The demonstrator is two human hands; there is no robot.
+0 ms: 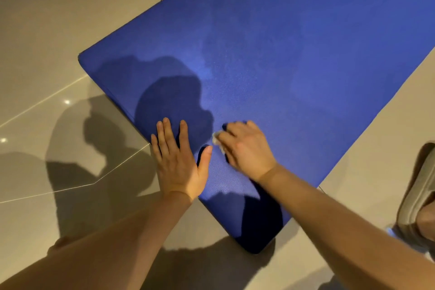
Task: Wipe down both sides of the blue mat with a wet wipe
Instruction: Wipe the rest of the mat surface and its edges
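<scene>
two bare forearms reach in from 6 o'clock. the left hand [179,162] lies flat, fingers straight and spread, pressing the mat [294,54] near its 9 o'clock edge. just beside it at 3 o'clock, the right hand [244,148] bends over the wipe [216,138], fingers curled on it, holding it down on the mat; the hand is blurred, so that grip is my judgement. the mat lies flat on the tiled floor [58,19], one corner at 6 o'clock, its long axis running off to 1 o'clock. nearly all its top lies at 12 to 2 o'clock from the wipe, so i judge the strokes should go that way, and the right hand is nearer. count: one mat, one wipe, two hands, one shoe [419,195] at 4 o'clock
</scene>
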